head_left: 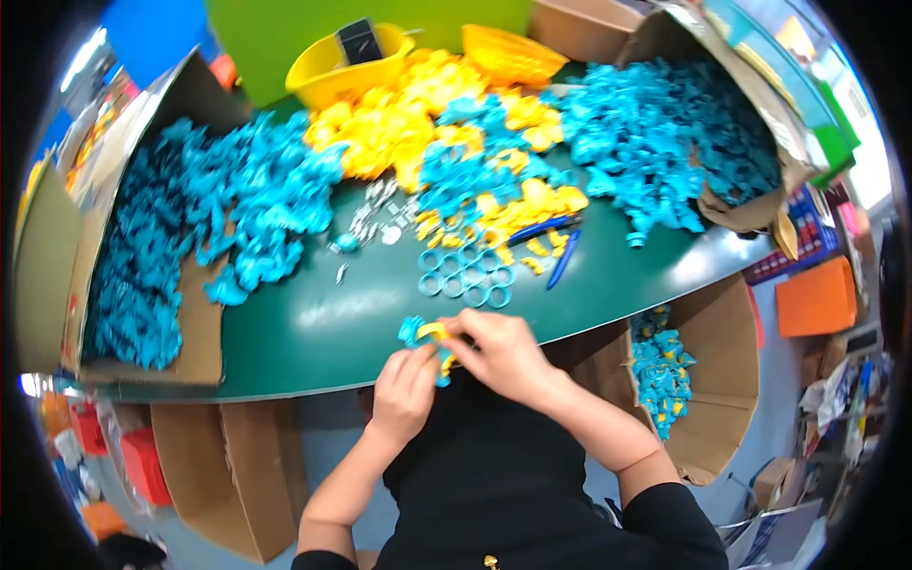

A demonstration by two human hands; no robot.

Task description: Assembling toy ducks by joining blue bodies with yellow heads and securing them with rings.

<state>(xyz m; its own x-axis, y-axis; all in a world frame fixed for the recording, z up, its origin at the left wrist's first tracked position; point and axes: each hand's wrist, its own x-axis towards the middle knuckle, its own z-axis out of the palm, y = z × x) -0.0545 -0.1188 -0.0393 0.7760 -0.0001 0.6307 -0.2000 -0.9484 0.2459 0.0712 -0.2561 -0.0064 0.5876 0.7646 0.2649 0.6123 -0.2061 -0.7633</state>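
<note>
black shirt [489, 465] lies closest. my left hand [404, 391] and right hand [501, 351] pinch a blue-and-yellow plastic piece [431, 331]; its partly hidden long axis slants, one blue end pointing forward-left.

Left grip [404, 389] and right grip [503, 353] hold a piece [430, 331] (blue-yellow).

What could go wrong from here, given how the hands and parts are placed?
The blue-and-yellow piece held between the left hand and right hand could drop off the table, being close to its near edge. Blue pieces and yellow pieces mingle mid-table, so a wrong colour might get picked up. The small pale pieces lie loose and could scatter if brushed.
</note>
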